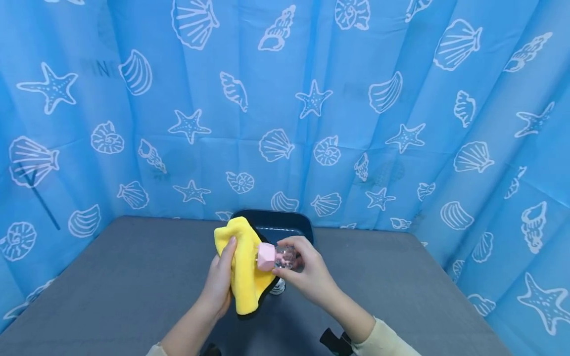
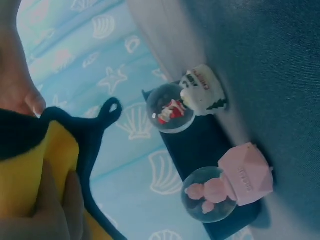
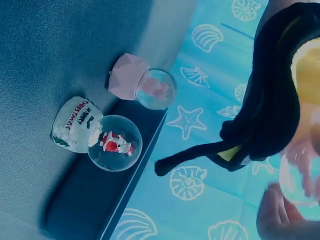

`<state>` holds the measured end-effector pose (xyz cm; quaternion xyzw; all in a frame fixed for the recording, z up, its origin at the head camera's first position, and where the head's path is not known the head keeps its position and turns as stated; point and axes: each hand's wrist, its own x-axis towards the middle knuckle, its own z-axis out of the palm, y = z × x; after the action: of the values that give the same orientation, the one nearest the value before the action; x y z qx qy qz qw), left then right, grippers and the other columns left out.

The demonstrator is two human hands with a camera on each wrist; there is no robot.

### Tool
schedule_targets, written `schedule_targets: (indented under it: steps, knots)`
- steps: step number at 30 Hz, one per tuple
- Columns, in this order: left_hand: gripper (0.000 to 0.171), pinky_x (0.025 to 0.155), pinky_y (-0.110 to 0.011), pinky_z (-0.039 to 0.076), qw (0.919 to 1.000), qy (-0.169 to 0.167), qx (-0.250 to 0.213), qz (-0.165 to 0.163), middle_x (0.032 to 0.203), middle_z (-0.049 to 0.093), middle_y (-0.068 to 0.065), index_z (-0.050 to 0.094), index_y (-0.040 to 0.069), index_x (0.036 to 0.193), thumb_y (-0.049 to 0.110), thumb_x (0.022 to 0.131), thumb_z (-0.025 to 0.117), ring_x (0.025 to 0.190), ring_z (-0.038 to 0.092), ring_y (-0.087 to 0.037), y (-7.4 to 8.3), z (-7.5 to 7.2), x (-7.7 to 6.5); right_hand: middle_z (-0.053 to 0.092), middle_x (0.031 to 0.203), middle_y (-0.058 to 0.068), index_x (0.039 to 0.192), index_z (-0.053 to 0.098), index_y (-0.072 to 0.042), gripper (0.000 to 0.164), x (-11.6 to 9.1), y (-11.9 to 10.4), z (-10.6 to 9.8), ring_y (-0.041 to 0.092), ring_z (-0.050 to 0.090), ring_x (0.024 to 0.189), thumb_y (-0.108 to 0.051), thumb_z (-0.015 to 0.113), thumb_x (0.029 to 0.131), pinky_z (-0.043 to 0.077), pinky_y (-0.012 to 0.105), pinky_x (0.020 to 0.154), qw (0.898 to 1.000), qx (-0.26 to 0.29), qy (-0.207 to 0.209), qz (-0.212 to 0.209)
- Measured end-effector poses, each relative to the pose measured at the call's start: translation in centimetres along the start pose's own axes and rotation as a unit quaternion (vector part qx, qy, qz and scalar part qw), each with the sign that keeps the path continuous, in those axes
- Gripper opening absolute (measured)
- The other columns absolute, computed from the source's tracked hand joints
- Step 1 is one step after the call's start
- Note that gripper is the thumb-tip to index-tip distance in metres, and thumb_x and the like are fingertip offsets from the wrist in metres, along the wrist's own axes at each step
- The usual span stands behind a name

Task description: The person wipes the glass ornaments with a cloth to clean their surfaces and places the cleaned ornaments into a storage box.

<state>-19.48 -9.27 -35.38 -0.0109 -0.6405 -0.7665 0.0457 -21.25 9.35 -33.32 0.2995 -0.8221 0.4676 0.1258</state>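
My left hand (image 1: 217, 282) holds a yellow plush cloth (image 1: 245, 279) with black edging, thumb over its near face. My right hand (image 1: 313, 272) grips a snow globe (image 1: 266, 257) by its clear ball, tipped sideways so the pink faceted base points left against the cloth. In the right wrist view the held globe's clear ball (image 3: 299, 182) shows at the right edge, partly behind the cloth's black side. A Christmas snow globe (image 3: 76, 125) with a white base and a red figure inside stands on the table. Beside it stands another pink-based snow globe (image 2: 245, 175).
A dark blue tray (image 1: 289, 217) sits behind the hands at the back of the grey table (image 1: 147, 282). A blue curtain (image 1: 285, 123) with white shell prints hangs behind and along both sides. Black objects (image 1: 331, 341) show near my right wrist.
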Motion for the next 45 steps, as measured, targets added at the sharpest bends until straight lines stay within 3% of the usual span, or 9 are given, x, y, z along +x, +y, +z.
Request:
schedule_targets:
  steps: [3, 7, 12, 15, 19, 24, 29, 35, 45]
  knots:
    - [0.062, 0.079, -0.034, 0.046, 0.9994, -0.035, 0.0, -0.005, 0.108, 0.049, -0.01, 0.03, 0.002, 0.136, 0.053, 0.102, 0.034, 0.093, 0.052, -0.021, 0.3, 0.2, -0.3, 0.057, 0.108, 0.003, 0.11, 0.062, -0.007, 0.038, 0.1, 0.0, 0.3, 0.019, 0.052, 0.092, 0.001, 0.08, 0.077, 0.051, 0.029, 0.076, 0.999, -0.022, 0.028, -0.028]
    - [0.06, 0.083, -0.035, 0.043, 0.9971, -0.073, -0.015, -0.014, 0.113, 0.046, -0.012, 0.023, 0.005, 0.141, 0.046, 0.102, 0.043, 0.099, 0.049, -0.023, 0.2, 1.2, -0.5, 0.054, 0.107, 0.007, 0.105, 0.061, -0.004, 0.043, 0.3, 0.4, 0.9, 0.021, 0.052, 0.094, 0.013, 0.079, 0.071, 0.052, 0.031, 0.078, 0.988, -0.056, 0.044, -0.137]
    - [0.059, 0.08, -0.035, 0.047, 0.9979, -0.045, -0.045, -0.015, 0.109, 0.048, -0.011, 0.026, 0.004, 0.138, 0.04, 0.099, 0.054, 0.094, 0.054, -0.021, -0.5, 1.9, -0.4, 0.05, 0.108, 0.012, 0.106, 0.058, 0.0, 0.046, 0.4, 0.9, 1.6, 0.023, 0.051, 0.093, 0.019, 0.076, 0.069, 0.053, 0.032, 0.078, 0.972, -0.052, 0.043, -0.223]
    - [0.06, 0.078, -0.035, 0.049, 0.9978, -0.022, -0.061, -0.016, 0.108, 0.049, -0.011, 0.027, 0.004, 0.137, 0.042, 0.099, 0.055, 0.092, 0.055, -0.02, -0.7, 1.9, -0.2, 0.05, 0.112, 0.013, 0.112, 0.055, 0.001, 0.047, 0.3, 0.6, 1.6, 0.024, 0.052, 0.095, 0.016, 0.075, 0.073, 0.053, 0.033, 0.081, 0.983, -0.042, 0.021, -0.178]
    - [0.063, 0.076, -0.035, 0.049, 0.9987, 0.004, -0.05, -0.012, 0.107, 0.049, -0.012, 0.028, 0.006, 0.138, 0.045, 0.097, 0.056, 0.091, 0.055, -0.021, -0.8, 1.9, -0.2, 0.051, 0.123, 0.013, 0.126, 0.051, 0.001, 0.048, 0.3, -0.3, 1.2, 0.025, 0.053, 0.105, 0.001, 0.072, 0.083, 0.05, 0.043, 0.09, 0.998, -0.033, -0.032, -0.052]
    - [0.056, 0.077, -0.036, 0.05, 0.9991, -0.004, -0.023, 0.035, 0.107, 0.049, -0.013, 0.028, 0.002, 0.137, 0.035, 0.1, 0.054, 0.09, 0.056, -0.021, -0.7, 1.6, -0.4, 0.057, 0.12, 0.012, 0.134, 0.047, 0.0, 0.049, 0.5, -0.9, 0.5, 0.022, 0.059, 0.097, -0.016, 0.067, 0.092, 0.053, 0.04, 0.084, 0.994, -0.033, -0.102, 0.032]
    - [0.05, 0.078, -0.035, 0.05, 0.9981, -0.022, -0.019, 0.054, 0.104, 0.049, -0.012, 0.03, 0.0, 0.135, 0.033, 0.103, 0.049, 0.088, 0.057, -0.02, -0.5, 1.5, -0.5, 0.061, 0.097, 0.006, 0.129, 0.05, 0.002, 0.042, 0.6, -0.7, 0.4, 0.011, 0.055, 0.071, -0.016, 0.065, 0.094, 0.05, 0.024, 0.065, 0.994, -0.007, -0.109, 0.015]
    - [0.051, 0.075, -0.033, 0.05, 0.999, -0.02, -0.019, 0.037, 0.098, 0.051, -0.01, 0.034, -0.001, 0.129, 0.043, 0.103, 0.041, 0.083, 0.058, -0.018, -0.4, 1.3, -0.4, 0.047, 0.076, -0.002, 0.126, 0.053, 0.003, 0.042, 0.4, -0.6, 0.4, 0.008, 0.044, 0.061, -0.019, 0.068, 0.093, 0.042, 0.023, 0.055, 0.996, 0.007, -0.09, -0.013]
    - [0.075, 0.077, -0.032, 0.049, 0.9999, 0.0, -0.004, -0.014, 0.104, 0.054, -0.007, 0.037, 0.003, 0.131, 0.068, 0.095, 0.029, 0.088, 0.058, -0.018, -0.1, 0.4, 0.0, 0.058, 0.105, 0.009, 0.124, 0.057, -0.002, 0.043, 0.0, -0.1, 0.3, 0.019, 0.051, 0.075, -0.005, 0.074, 0.085, 0.049, 0.026, 0.061, 0.998, 0.006, -0.047, -0.036]
